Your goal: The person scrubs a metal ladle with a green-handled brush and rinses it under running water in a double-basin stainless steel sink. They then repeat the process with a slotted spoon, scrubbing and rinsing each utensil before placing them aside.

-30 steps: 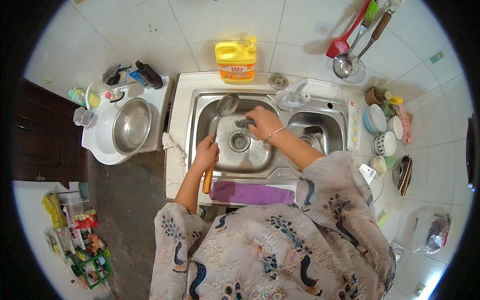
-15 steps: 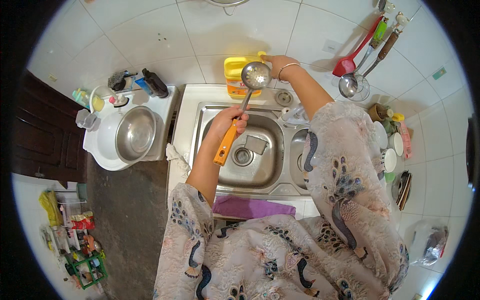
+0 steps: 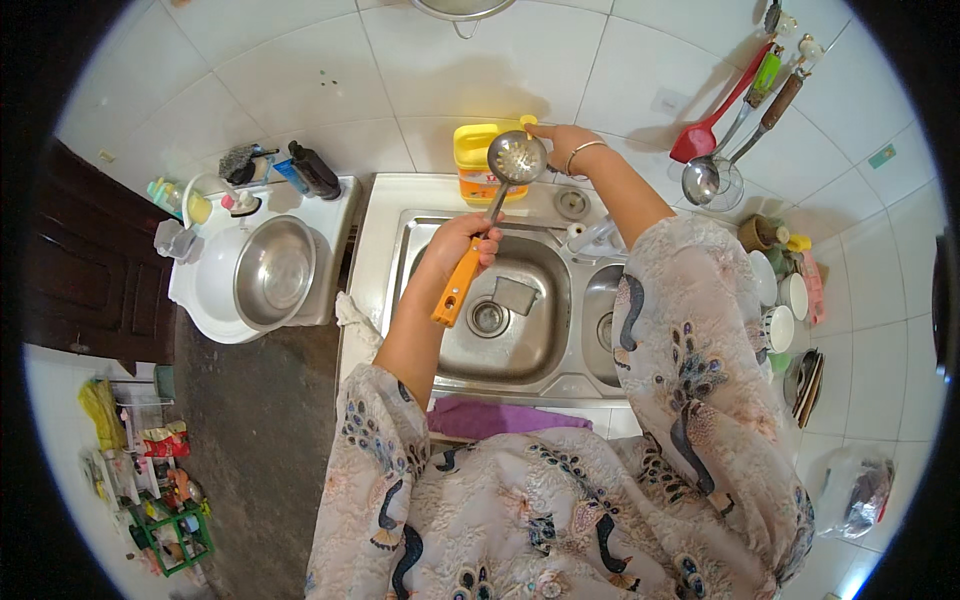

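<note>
My left hand (image 3: 460, 245) is closed round the orange handle (image 3: 458, 288) of a slotted ladle, held up over the sink. The ladle's round perforated metal bowl (image 3: 519, 156) points away from me, in front of a yellow jug (image 3: 476, 150) at the back of the counter. My right hand (image 3: 575, 147) reaches to the jug's yellow pump top (image 3: 528, 122), its foremost finger on it; the other fingers are partly hidden behind the ladle's bowl. Below, a grey scouring pad (image 3: 515, 295) lies beside the drain in the steel sink (image 3: 545, 345).
A purple cloth (image 3: 510, 418) lies along the sink's front edge. On the left a steel basin (image 3: 275, 272) rests in a white washbasin (image 3: 195, 305). Red, green and brown-handled utensils, including a ladle (image 3: 702, 180), hang at the right wall. Bowls (image 3: 780, 328) stand at far right.
The whole view has shifted slightly. My right finger stays at the pump top, and my left hand keeps the ladle in nearly the same place, its bowl turned a little.
</note>
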`<control>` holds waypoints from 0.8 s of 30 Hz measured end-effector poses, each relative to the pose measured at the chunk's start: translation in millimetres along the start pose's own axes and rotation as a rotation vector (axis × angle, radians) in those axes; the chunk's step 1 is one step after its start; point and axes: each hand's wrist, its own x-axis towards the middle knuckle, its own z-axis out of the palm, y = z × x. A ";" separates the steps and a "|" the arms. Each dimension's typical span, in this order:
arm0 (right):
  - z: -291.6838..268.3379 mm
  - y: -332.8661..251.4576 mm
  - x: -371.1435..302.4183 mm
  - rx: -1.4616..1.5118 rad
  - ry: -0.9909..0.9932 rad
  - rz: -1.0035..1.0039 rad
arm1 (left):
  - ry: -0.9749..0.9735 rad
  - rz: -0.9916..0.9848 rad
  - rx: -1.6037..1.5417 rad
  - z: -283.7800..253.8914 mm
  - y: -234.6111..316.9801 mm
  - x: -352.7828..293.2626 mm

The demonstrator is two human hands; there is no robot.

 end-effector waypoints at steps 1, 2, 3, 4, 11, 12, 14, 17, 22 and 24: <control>-4.1 0.5 -1.9 -0.033 -0.014 0.002 | -0.003 -0.011 -0.004 1.4 -0.1 0.2; -8.4 1.8 -3.1 -0.067 -0.028 0.005 | 0.004 -0.007 0.011 3.1 -0.2 -1.7; -12.9 2.8 -6.1 -0.101 -0.042 0.010 | 0.010 -0.004 0.027 4.2 -1.2 -5.0; -13.8 -7.5 -7.3 -0.041 0.039 -0.017 | 0.051 0.015 0.040 -1.6 -1.1 -16.7; 85.0 -58.8 -47.5 -0.047 0.458 -0.242 | 0.121 0.054 0.220 -10.2 -47.4 -62.0; 109.8 -66.6 -49.2 -0.041 0.498 -0.240 | 0.189 0.107 0.204 -14.7 -55.9 -67.9; 141.0 -85.8 -72.0 0.036 0.465 -0.068 | 0.241 0.122 0.286 -15.4 -72.4 -73.5; 183.3 -104.0 -84.5 0.425 0.415 0.059 | 0.248 0.050 0.337 -32.6 -91.0 -80.5; 228.1 -95.1 -97.3 0.434 0.747 -0.168 | 0.236 -0.125 0.313 -65.0 -104.4 -90.4; 245.3 -92.3 -107.6 0.377 0.716 -0.032 | 0.259 -0.127 0.294 -60.6 -115.0 -87.5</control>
